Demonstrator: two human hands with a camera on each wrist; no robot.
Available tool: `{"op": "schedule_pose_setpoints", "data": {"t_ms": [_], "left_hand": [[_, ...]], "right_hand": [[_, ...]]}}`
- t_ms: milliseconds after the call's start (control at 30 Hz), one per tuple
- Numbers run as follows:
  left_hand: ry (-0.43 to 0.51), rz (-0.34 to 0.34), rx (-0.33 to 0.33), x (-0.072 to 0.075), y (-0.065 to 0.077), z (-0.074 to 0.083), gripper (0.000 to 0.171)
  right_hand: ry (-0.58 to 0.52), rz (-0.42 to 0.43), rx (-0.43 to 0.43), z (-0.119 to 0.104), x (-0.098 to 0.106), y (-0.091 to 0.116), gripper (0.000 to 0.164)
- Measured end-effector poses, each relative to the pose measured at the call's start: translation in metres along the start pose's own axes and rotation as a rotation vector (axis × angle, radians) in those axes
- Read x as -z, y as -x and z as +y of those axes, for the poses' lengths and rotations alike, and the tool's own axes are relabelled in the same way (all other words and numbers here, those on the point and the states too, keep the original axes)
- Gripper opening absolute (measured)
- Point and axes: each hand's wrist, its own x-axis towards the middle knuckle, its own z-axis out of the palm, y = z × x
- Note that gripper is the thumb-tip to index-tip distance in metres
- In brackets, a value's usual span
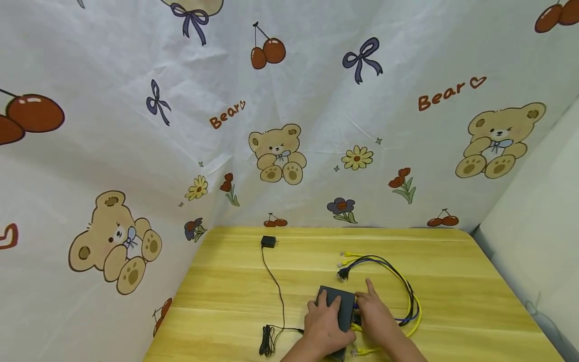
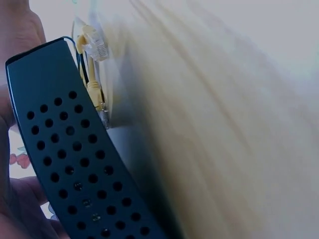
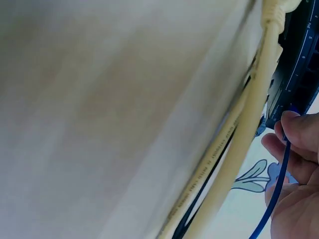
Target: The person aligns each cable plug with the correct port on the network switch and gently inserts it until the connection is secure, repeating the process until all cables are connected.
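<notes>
A black network switch (image 1: pixel 346 307) lies on the table near the front, its vented side facing the left wrist view. My left hand (image 1: pixel 324 324) grips it from above, fingers over the top and thumb by the port side. At the ports, my right hand (image 1: pixel 379 318) pinches the end of a blue network cable (image 3: pixel 280 189) between thumb and fingers, its index finger raised. The plug is hidden by the fingertips, right at the port row. Yellow network cables (image 3: pixel 244 144) and a black one run beside it; a clear plug on a yellow cable (image 2: pixel 95 45) shows past the switch's end.
Cable ends (image 1: pixel 344 274) lie behind the right hand, their lengths looping to the right. A black power adapter (image 1: pixel 268 242) sits at the back left; its thin cord (image 1: pixel 281 296) leads to a tied bundle (image 1: pixel 267 341) left of the switch. A bear-print sheet (image 1: pixel 316 110) hangs behind the table.
</notes>
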Motion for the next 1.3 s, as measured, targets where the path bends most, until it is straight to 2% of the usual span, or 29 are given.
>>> {"op": "schedule_pose_setpoints", "data": {"t_ms": [267,400,467,667,800,867,967,1100,1300], "left_hand": [[0.028,-0.041,0.035,0.001,0.008,-0.001,0.091],[0.011,-0.104,0.044,0.001,0.015,-0.002,0.094],[0.018,-0.111,0.038,0.002,0.017,-0.002,0.092],[0.023,-0.055,0.041,0.003,0.016,-0.003,0.088],[0.015,-0.050,0.041,0.002,0.017,-0.005,0.088],[0.016,-0.042,0.035,0.002,0.017,-0.005,0.088],[0.025,-0.035,0.038,0.003,0.017,-0.006,0.088],[0.038,-0.036,0.047,0.004,0.016,-0.005,0.089],[0.057,-0.035,0.050,0.004,0.013,-0.006,0.089]], "right_hand": [[-0.004,0.036,-0.083,0.004,-0.001,0.005,0.016],[-0.006,0.033,-0.084,0.005,-0.002,0.006,0.014],[-0.006,0.043,-0.074,0.005,-0.002,0.006,0.014],[0.028,0.128,-0.014,0.001,0.001,0.008,0.019],[0.061,0.227,0.079,-0.004,0.007,0.018,0.026],[0.029,0.228,0.130,-0.007,0.010,0.024,0.024],[-0.052,0.123,0.154,-0.009,0.013,0.031,0.018],[-0.085,-0.052,0.110,-0.008,0.015,0.034,0.013],[-0.092,-0.239,0.028,0.000,0.014,0.034,0.032]]}}
